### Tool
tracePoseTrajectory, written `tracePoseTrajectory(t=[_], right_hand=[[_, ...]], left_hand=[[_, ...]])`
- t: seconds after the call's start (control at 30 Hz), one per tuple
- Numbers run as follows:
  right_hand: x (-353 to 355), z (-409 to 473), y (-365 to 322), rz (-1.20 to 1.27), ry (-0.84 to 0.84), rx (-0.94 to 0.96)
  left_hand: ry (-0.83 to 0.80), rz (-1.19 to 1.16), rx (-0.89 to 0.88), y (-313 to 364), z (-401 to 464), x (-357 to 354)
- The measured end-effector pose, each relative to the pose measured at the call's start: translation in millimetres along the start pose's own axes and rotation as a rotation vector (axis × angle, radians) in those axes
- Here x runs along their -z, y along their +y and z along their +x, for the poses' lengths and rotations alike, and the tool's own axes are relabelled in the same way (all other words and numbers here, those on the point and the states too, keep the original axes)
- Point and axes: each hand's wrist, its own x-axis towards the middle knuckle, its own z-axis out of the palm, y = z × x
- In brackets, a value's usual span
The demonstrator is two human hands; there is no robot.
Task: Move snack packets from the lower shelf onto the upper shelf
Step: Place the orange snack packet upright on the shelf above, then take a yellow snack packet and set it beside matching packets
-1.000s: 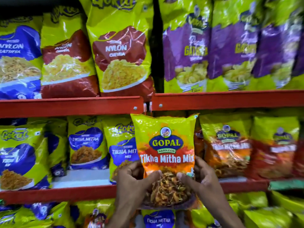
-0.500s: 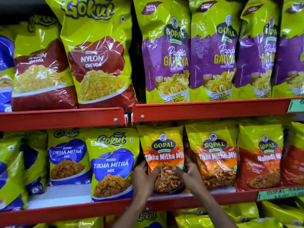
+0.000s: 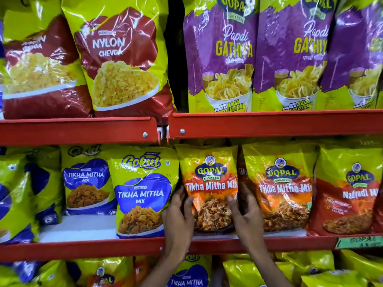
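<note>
Two bare hands reach up from the bottom of the head view and clasp one orange and yellow Gopal Tikha Mitha Mix packet by its lower sides. The left hand wraps the packet's left edge with the thumb lying across its front, and the right hand does the same on the right edge, so both are closed around it. That packet stands upright on the middle red shelf, with its base at the shelf floor and its top just under the red shelf above. Touching its left side is a yellow and blue Gokul Tikha Mitha Mix packet. Just beside it on the right stands a second Gopal Tikha Mitha Mix packet, then a Nadiyadi Mix packet. On the shelf above stand large Nylon Chevda bags at left and purple Papdi Gathiya bags at right. Below the middle shelf, the tops of more yellow packets show around the forearms
</note>
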Motion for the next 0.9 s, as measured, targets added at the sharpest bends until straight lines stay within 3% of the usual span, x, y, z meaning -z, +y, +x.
tracePoseTrajectory(t=[0.17,0.3,0.37,0.43,0.53,0.63,0.7,0.77,0.83,0.9], right_hand=[[3,-34,4,-0.253,0.07,0.358],[-1,-67,40,-0.446,-0.154,0.683],[-4,-87,62,-0.479,-0.313,0.75],[-8,-104,85,-0.513,-0.433,0.733],[-21,-119,113,-0.569,-0.471,0.741],[-31,-124,139,-0.665,-0.436,0.754],[-35,-131,158,-0.729,-0.555,0.756],[-38,-142,176,-0.77,-0.672,0.61],[-47,-146,192,-0.729,-0.644,0.145],[-62,-143,195,-0.646,-0.582,-0.196]], left_hand=[[-0.054,0.085,-0.156,-12,-31,33],[-0.201,0.209,-0.404,-53,-68,62],[-0.293,0.283,-0.44,-88,-91,72],[-0.361,0.315,-0.399,-120,-112,77],[-0.445,0.322,-0.286,-147,-132,72],[-0.547,0.351,-0.05,-173,-141,56],[-0.556,0.354,0.123,-189,-142,46],[-0.507,0.336,0.274,-195,-139,37],[-0.499,0.348,0.444,-205,-131,24],[-0.54,0.327,0.631,-221,-125,14]])
